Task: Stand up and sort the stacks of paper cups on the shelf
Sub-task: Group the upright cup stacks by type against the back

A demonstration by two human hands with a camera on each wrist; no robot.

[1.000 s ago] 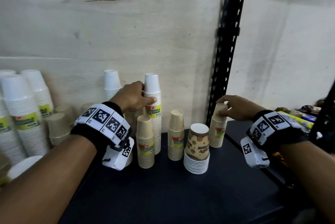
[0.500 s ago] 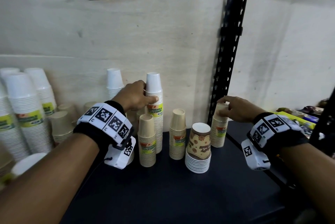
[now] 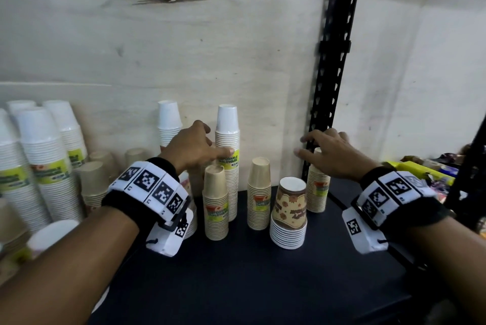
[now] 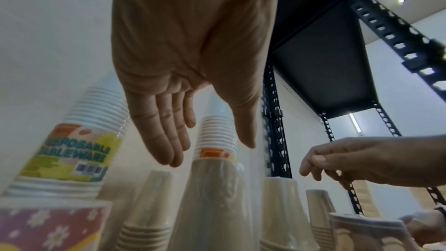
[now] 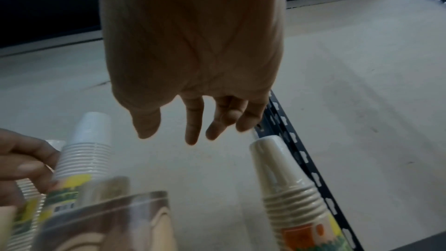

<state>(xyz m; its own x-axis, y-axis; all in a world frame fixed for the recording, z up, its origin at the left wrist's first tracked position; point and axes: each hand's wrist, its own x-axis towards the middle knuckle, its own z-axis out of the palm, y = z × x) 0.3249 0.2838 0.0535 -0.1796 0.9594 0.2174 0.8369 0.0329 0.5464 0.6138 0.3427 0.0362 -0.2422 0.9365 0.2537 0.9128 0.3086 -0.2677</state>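
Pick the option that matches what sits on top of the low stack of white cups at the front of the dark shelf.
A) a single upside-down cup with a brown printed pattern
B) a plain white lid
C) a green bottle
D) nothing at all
A: the brown patterned cup sits inverted, base up, on the low white stack, in front of the taller beige stacks.
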